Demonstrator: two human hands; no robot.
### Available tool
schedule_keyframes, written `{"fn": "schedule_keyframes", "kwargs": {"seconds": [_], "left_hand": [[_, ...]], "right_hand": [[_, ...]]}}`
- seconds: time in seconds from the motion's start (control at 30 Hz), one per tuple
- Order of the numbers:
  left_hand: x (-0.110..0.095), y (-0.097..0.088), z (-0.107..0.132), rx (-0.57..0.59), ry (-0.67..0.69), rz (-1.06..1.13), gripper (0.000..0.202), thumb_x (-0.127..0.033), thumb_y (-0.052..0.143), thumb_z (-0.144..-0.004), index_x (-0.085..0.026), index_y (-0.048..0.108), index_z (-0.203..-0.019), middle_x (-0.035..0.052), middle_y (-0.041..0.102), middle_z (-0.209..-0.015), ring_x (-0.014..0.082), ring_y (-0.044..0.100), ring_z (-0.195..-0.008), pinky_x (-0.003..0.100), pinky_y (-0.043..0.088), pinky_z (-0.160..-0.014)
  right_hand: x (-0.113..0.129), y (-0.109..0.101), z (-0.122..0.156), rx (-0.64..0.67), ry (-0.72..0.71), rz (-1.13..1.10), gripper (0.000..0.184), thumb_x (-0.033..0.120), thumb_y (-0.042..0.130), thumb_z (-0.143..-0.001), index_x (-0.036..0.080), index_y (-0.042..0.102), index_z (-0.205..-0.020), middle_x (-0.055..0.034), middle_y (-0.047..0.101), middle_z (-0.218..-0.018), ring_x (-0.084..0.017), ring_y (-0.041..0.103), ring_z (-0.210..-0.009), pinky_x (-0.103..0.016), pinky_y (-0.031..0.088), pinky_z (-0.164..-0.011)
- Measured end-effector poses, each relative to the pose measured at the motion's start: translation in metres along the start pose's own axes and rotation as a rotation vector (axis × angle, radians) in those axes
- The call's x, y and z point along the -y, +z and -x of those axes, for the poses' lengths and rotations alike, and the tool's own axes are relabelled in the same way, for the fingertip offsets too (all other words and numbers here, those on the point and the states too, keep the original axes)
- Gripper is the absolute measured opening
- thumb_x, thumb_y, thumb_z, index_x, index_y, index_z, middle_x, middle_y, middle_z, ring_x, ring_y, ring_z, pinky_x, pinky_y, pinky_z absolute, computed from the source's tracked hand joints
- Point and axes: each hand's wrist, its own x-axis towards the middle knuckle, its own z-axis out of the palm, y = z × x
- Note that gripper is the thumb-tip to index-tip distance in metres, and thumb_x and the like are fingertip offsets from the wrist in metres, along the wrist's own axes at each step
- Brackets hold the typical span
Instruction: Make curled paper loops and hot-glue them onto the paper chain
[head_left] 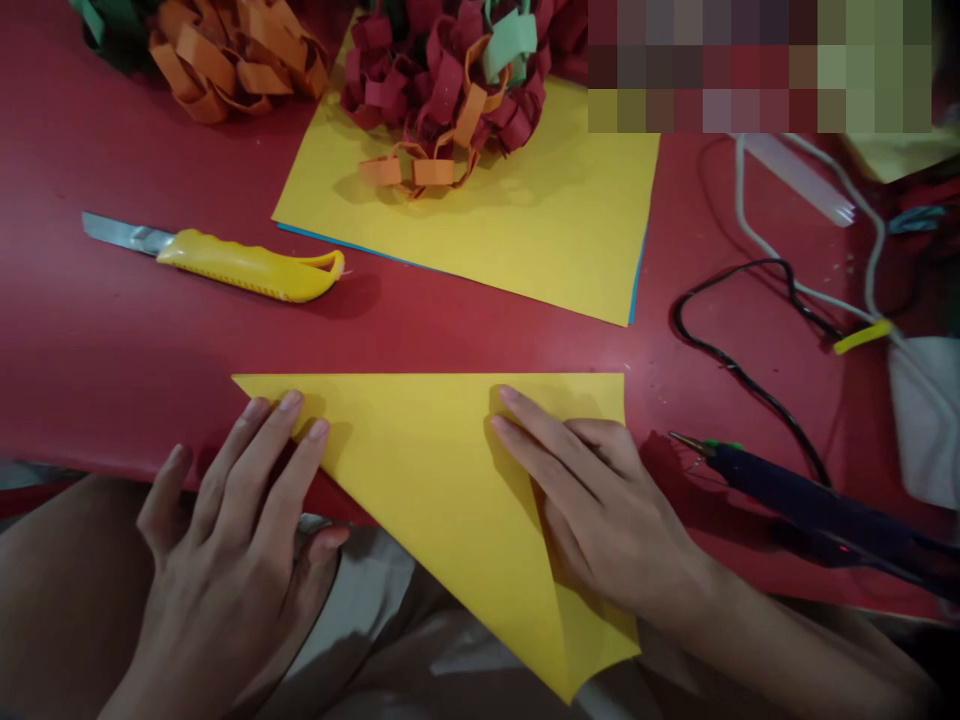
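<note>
A yellow paper sheet [420,450], folded over along a slanting crease, lies at the front of the red table and hangs past its near edge. My left hand [232,530] rests its spread fingertips on the sheet's left corner. On the right part of the sheet, my right hand [600,500] presses down with two fingers stretched out, the others bent beneath. Neither hand grips anything. Beyond the left hand lies a yellow utility knife [247,265] with its blade out, pointing left.
Behind are stacked yellow sheets [480,235] with a blue edge under them, bearing dark red paper chains [450,80]. Orange paper chains [232,55] sit at the back left. A dark glue gun [810,500], with a black cord [750,375], lies right of my right hand, near a clear glue stick [799,175].
</note>
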Motion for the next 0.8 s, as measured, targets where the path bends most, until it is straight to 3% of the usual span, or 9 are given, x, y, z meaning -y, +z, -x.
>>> {"fn": "schedule_keyframes", "kwargs": {"seconds": [0.3, 0.57, 0.7, 0.8], "left_hand": [[0.0047, -0.0018, -0.0029, 0.027, 0.039, -0.01, 0.075, -0.036, 0.046, -0.096, -0.031, 0.015, -0.164, 0.0025, 0.027, -0.167, 0.032, 0.034, -0.151, 0.058, 0.015, -0.125], [0.0059, -0.0037, -0.0059, 0.017, 0.051, 0.012, 0.064, -0.039, 0.045, -0.1, -0.025, 0.029, -0.161, 0.0083, 0.035, -0.164, 0.0307, 0.037, -0.149, 0.052, 0.011, -0.126], [0.0067, -0.0046, -0.0079, 0.025, 0.054, 0.025, 0.059, -0.042, 0.045, -0.101, -0.024, 0.037, -0.157, 0.0089, 0.04, -0.162, 0.0304, 0.038, -0.149, 0.049, 0.011, -0.127], [0.0101, -0.0052, -0.0097, 0.023, 0.064, 0.016, 0.063, -0.043, 0.044, -0.101, -0.022, 0.033, -0.159, 0.0087, 0.039, -0.162, 0.0297, 0.039, -0.149, 0.048, 0.013, -0.127]], "right_hand": [[-0.0018, 0.0014, 0.0008, -0.006, -0.002, -0.024, 0.071, 0.005, 0.041, -0.093, 0.014, 0.024, -0.161, -0.0112, 0.044, -0.158, -0.029, 0.061, -0.116, -0.047, 0.049, -0.084], [0.0001, 0.0022, -0.0001, -0.033, 0.027, -0.025, 0.068, 0.001, 0.043, -0.092, 0.013, 0.031, -0.159, -0.0116, 0.044, -0.158, -0.027, 0.061, -0.106, -0.045, 0.047, -0.084], [0.0007, 0.0012, 0.0005, -0.045, 0.009, -0.025, 0.071, -0.001, 0.043, -0.092, 0.012, 0.028, -0.16, -0.0132, 0.044, -0.158, -0.028, 0.06, -0.113, -0.044, 0.046, -0.086], [0.0003, 0.0016, 0.0008, -0.034, 0.016, -0.024, 0.072, 0.0, 0.042, -0.093, 0.013, 0.025, -0.161, -0.0132, 0.042, -0.159, -0.029, 0.059, -0.115, -0.045, 0.046, -0.087]]}}
